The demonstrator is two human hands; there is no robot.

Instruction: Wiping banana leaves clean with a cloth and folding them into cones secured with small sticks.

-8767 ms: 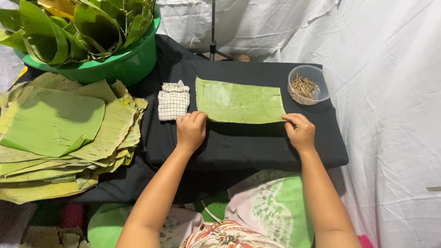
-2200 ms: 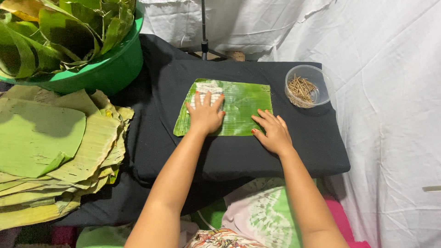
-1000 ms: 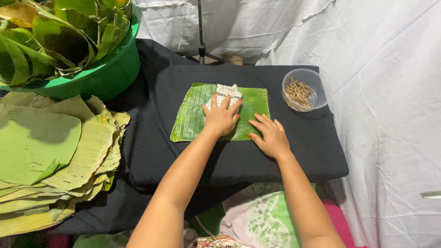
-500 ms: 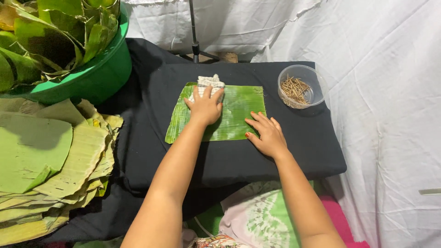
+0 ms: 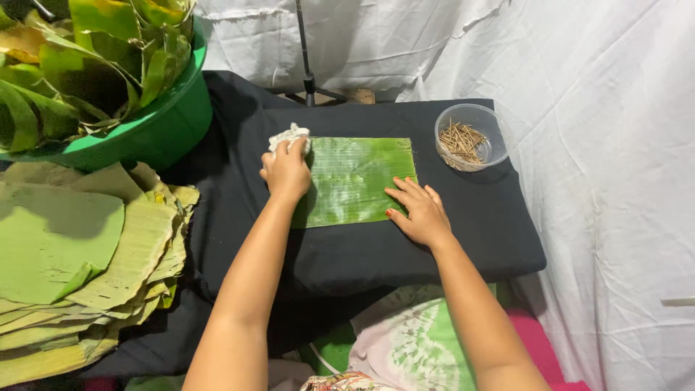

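A rectangular green banana leaf [image 5: 356,181] lay flat in the middle of the frame, on a bench [image 5: 463,239] covered with black cloth. The left hand [image 5: 287,170] rested at the upper left corner of the leaf and held a small white checked cloth [image 5: 288,135]; its fingers were curled over the cloth and pressed it down, so only the far edge of the cloth showed beyond the fingertips. The right hand [image 5: 418,211] lay flat on the lower right corner of the leaf, with the fingers spread and the palm partly on the black cloth. In the upper right part of the frame, near the leaf but not touching it, stood a clear round bowl [image 5: 495,135] with thin brown sticks [image 5: 460,137] inside. In the upper left of the frame there was a green basin [image 5: 156,127] full of curled leaves. Below the basin, at the left edge of the frame, a stack of flat leaves [image 5: 79,253] was piled up. A white sheet [image 5: 594,130] hung behind the bench and to its right.
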